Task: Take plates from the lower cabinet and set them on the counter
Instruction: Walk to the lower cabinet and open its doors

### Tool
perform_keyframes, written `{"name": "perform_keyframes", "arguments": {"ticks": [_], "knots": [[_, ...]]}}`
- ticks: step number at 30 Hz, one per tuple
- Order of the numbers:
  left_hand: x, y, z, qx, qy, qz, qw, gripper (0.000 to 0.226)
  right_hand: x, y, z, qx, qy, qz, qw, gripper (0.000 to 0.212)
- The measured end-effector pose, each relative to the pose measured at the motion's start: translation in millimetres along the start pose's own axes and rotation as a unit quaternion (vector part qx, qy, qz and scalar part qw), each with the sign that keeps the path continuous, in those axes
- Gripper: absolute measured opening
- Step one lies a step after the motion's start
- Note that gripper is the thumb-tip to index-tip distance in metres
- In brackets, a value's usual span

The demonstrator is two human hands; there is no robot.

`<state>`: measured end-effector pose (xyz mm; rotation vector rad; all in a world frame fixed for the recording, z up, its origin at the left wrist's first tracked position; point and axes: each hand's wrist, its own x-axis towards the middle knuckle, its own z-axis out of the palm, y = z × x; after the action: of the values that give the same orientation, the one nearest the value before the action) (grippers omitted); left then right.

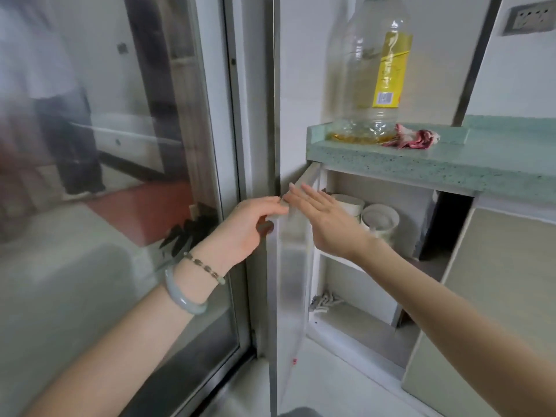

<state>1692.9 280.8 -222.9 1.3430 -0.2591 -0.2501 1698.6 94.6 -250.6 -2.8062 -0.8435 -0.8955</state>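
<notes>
The lower cabinet [376, 284] under the green counter [451, 164] stands with its left door [293, 266] swung wide open. My left hand [249, 227] grips the top edge of that door, fingers curled over it. My right hand [325, 218] reaches in with straight fingers, its fingertips at the door's upper edge beside the left hand. On the cabinet's upper shelf stand white crockery pieces [379, 221], seen end-on, just right of my right hand. The lower shelf holds a small white and grey object [323, 302].
A large, nearly empty oil bottle [373, 67] with a yellow label and a crumpled pink cloth [415, 138] sit on the counter's left end. A glass sliding door [120, 176] and its metal frame [258, 115] are at left. A second beige cabinet door [496, 296] is at right.
</notes>
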Motion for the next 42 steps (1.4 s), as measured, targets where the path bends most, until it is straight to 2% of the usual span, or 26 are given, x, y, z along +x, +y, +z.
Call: {"name": "perform_keyframes", "arguments": {"ticks": [2,3,4,5,6,8,10,13,15,18,23,28,30,31,34,38,42], "knots": [[-1.2,-4.3,-12.9,0.135,0.023,0.063,0.989,0.044,15.3,-5.6,9.8,0.004,-0.001,-0.010,1.000,0.083],[-1.9,-8.2,-20.3,0.220,0.032,0.106,0.969,0.052,21.6,-7.5,13.6,0.004,-0.003,-0.014,1.000,0.082],[-2.6,-13.2,-28.4,0.318,0.051,0.157,0.934,0.057,27.1,-9.1,16.8,0.003,-0.005,-0.018,1.000,0.082],[-3.8,-17.8,-35.7,0.421,0.083,0.212,0.878,0.057,32.1,-10.5,19.4,0.001,-0.007,-0.021,1.000,0.082],[-4.7,-21.3,-42.9,0.516,0.121,0.258,0.808,0.055,36.6,-11.7,21.4,-0.002,-0.009,-0.023,1.000,0.083],[-7.0,-22.6,-53.0,0.641,0.178,0.315,0.677,0.051,43.7,-15.0,24.7,-0.001,-0.018,-0.025,1.000,0.084],[-8.1,-19.9,-58.8,0.697,0.204,0.351,0.590,0.046,48.4,-17.2,29.2,0.006,-0.030,-0.022,0.999,0.086],[-5.0,-19.6,-67.5,0.741,0.216,0.368,0.519,0.044,57.7,-22.4,37.7,0.013,-0.046,-0.007,0.999,0.090],[-3.4,-22.2,-73.5,0.766,0.215,0.340,0.501,0.050,67.9,-27.7,44.4,0.012,-0.059,0.002,0.998,0.093],[-1.7,-24.1,-82.3,0.783,0.223,0.305,0.495,0.058,80.7,-35.0,53.4,0.013,-0.069,0.020,0.997,0.096],[4.8,-31.3,-79.3,0.781,0.241,0.313,0.484,0.062,79.1,-30.8,57.9,-0.003,-0.071,0.014,0.997,0.098],[20.6,-53.2,-49.0,0.775,0.233,0.323,0.491,0.080,50.1,-8.7,56.3,-0.021,-0.070,0.032,0.997,0.090],[28.3,-69.6,-40.4,0.755,0.225,0.340,0.514,0.082,32.6,1.3,53.1,-0.052,-0.077,0.030,0.995,0.082],[32.8,-80.5,-32.7,0.740,0.215,0.343,0.538,0.083,21.5,9.9,49.8,-0.073,-0.083,0.033,0.993,0.077],[54.3,-125.3,16.6,0.676,0.156,0.334,0.637,0.084,-25.8,53.0,28.4,-0.198,-0.107,0.060,0.973,0.074],[84.1,-190.6,105.5,0.571,0.020,0.274,0.773,0.092,-97.2,110.3,-18.6,-0.393,-0.163,0.053,0.903,0.063],[102.1,-238.2,190.9,0.508,-0.094,0.227,0.826,0.096,-141.5,145.7,-56.6,-0.530,-0.251,0.043,0.809,0.054]]}}
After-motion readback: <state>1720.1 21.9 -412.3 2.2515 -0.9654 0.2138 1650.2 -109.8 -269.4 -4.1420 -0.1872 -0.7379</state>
